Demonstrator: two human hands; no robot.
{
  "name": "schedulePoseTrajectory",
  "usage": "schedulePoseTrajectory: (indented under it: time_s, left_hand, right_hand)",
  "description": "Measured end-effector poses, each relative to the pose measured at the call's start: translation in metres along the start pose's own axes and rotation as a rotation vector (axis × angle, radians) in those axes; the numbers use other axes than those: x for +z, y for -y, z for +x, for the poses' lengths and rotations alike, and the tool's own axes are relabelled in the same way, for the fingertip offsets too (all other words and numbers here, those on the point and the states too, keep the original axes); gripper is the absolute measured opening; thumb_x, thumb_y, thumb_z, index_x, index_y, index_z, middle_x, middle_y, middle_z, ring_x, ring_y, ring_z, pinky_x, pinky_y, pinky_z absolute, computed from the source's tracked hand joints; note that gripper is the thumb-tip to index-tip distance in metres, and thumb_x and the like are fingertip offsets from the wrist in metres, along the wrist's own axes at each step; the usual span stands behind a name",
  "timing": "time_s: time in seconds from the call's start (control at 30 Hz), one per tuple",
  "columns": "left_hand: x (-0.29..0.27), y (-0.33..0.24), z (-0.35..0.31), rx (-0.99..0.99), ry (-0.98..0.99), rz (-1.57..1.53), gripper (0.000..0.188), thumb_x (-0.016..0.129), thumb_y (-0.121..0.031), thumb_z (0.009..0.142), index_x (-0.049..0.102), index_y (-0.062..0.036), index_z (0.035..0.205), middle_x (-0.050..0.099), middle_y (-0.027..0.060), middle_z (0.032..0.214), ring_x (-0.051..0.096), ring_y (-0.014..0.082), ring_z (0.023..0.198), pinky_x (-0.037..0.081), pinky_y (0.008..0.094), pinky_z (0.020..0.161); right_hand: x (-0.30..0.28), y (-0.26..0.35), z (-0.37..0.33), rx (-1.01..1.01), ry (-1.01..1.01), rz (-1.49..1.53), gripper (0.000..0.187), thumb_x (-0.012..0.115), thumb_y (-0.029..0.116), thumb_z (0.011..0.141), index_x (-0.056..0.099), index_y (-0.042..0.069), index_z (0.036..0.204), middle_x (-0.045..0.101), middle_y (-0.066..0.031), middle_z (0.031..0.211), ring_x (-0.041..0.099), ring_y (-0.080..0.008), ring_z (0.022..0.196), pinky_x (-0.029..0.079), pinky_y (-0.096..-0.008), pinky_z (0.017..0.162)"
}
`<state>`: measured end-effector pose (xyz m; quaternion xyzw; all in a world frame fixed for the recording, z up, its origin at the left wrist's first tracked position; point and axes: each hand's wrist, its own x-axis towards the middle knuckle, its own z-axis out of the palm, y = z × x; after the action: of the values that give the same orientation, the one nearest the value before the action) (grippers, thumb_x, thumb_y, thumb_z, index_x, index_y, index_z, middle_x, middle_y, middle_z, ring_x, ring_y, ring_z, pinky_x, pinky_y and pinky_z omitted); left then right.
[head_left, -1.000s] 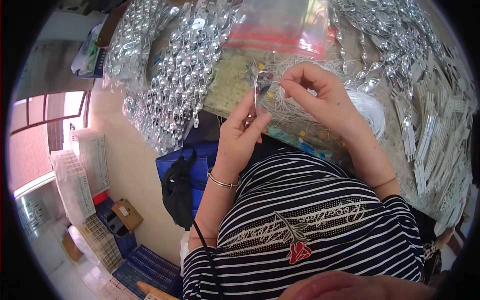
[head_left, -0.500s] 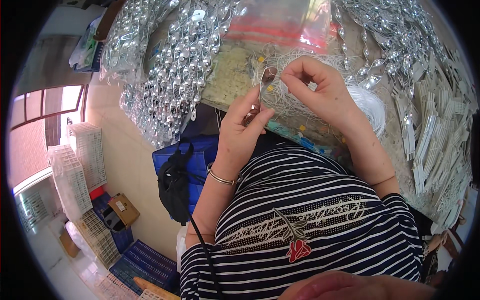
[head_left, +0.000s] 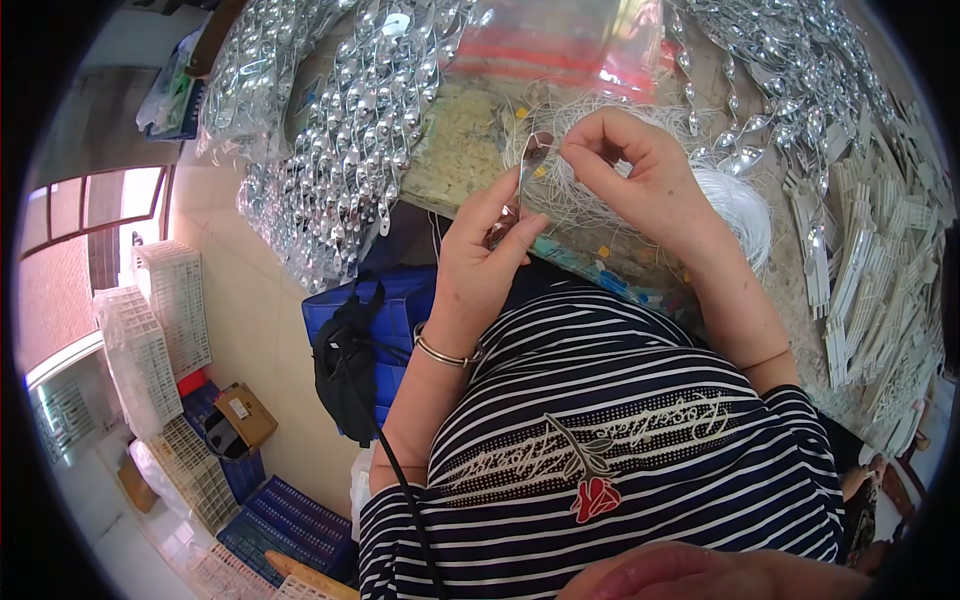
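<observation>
My left hand [head_left: 474,258] is closed round a shiny twisted metal strip [head_left: 538,150], whose curled upper end stands out above the fingers. Its lower part is mostly hidden in the palm. Just right of that upper end, my right hand [head_left: 645,190] pinches with thumb and forefinger what looks like a thin white string, which runs to the strip's tip. Under both hands lies a loose tangle of white string [head_left: 580,205] on the worn table top [head_left: 455,150]. A white coil of string [head_left: 738,215] rests beside my right wrist.
Silvery twisted strips [head_left: 375,120] hang in rows over the table's left edge, with more heaped [head_left: 800,60] at the far right. Pale flat strips [head_left: 880,270] pile up on the right. A clear plastic bag [head_left: 560,45] lies at the back. Plastic crates [head_left: 150,360] stand on the left floor.
Both hands keep nearly the same pose, the right still pinching beside the strip's upper end. The view has shifted very slightly.
</observation>
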<state>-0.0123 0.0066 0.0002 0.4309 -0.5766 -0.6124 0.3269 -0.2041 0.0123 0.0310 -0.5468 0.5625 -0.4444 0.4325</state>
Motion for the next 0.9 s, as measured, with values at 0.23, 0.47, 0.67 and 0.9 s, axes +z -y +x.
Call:
schedulePoseTrajectory:
  time_s: [0.23,0.47,0.67,0.9]
  left_hand:
    - [0.000,0.005,-0.001,0.028,0.012,0.032,0.048,0.065,-0.003,0.082,0.051,-0.0066,0.127,0.053,0.0043,0.096,0.054,0.0079,0.078,0.048,0.0200,0.058]
    - [0.001,0.008,0.001,0.205,-0.016,0.132,0.042,0.066,-0.003,0.080,0.055,-0.0033,0.120,0.057,0.0072,0.098,0.056,0.0123,0.080,0.048,0.0233,0.071]
    - [0.003,0.002,0.002,0.234,-0.046,0.186,0.039,0.066,-0.004,0.080,0.056,-0.0035,0.118,0.057,0.0080,0.098,0.057,0.0134,0.083,0.048,0.0239,0.070]
    - [0.001,-0.003,0.000,0.200,-0.020,0.138,0.045,0.061,0.003,0.083,0.049,-0.0025,0.126,0.054,0.0040,0.108,0.053,0.0110,0.104,0.043,0.0233,0.088]
  right_hand:
    - [0.002,-0.004,0.000,0.002,0.013,-0.050,0.007,0.061,0.008,0.084,0.060,0.002,0.087,0.057,0.0026,0.076,0.047,-0.0046,0.068,0.041,-0.0199,0.063]
    - [0.006,-0.006,-0.001,-0.039,-0.016,-0.046,0.013,0.061,0.014,0.084,0.060,0.002,0.088,0.059,-0.0006,0.071,0.051,-0.0049,0.064,0.043,-0.0213,0.057]
    - [0.008,-0.003,-0.002,0.001,0.022,-0.035,0.007,0.060,0.009,0.087,0.059,0.002,0.088,0.054,0.0053,0.074,0.044,-0.0003,0.065,0.037,-0.0167,0.057]
    - [0.011,-0.003,-0.004,0.016,0.063,-0.025,0.010,0.056,0.007,0.088,0.054,0.004,0.097,0.051,0.0051,0.075,0.043,-0.0005,0.066,0.036,-0.0164,0.058]
